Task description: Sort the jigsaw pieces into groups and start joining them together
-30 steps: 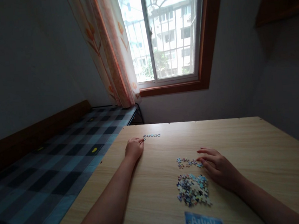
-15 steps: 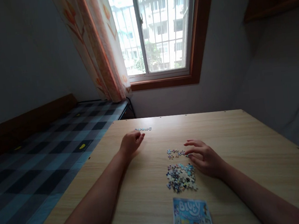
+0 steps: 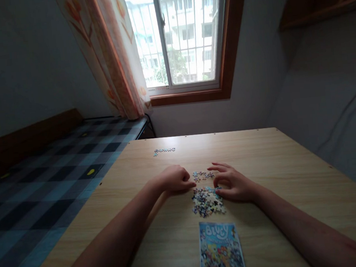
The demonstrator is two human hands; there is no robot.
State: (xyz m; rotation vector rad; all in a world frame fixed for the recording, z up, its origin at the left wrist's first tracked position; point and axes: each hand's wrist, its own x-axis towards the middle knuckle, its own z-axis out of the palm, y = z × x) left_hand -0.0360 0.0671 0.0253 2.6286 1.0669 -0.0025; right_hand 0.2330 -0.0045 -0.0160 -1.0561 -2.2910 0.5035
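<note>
A heap of loose jigsaw puzzle pieces (image 3: pixel 207 204) lies on the table in front of me. Just beyond it is a smaller, scattered group of puzzle pieces (image 3: pixel 202 174). My left hand (image 3: pixel 176 178) is left of both, its fingers curled in and one digit pointing at the heap's upper left edge. Whatever its fingers may hold is hidden. At the heap's right side rests my right hand (image 3: pixel 233 182), fingers bent and apart, thumb and fingertips at the upper right pieces. Far left on the table, joined pieces (image 3: pixel 165 150) form a row with a short corner at its left end.
A puzzle box or picture card marked "BLUEY" (image 3: pixel 221 249) lies near me below the heap. The wooden table (image 3: pixel 261 150) reaches toward the window wall. Left of it stands a bed with a checked cover (image 3: pixel 52 175).
My left hand has left the joined row and come right and nearer, to the heap. My right hand has shifted from the small group down to the heap's edge. The view has turned slightly.
</note>
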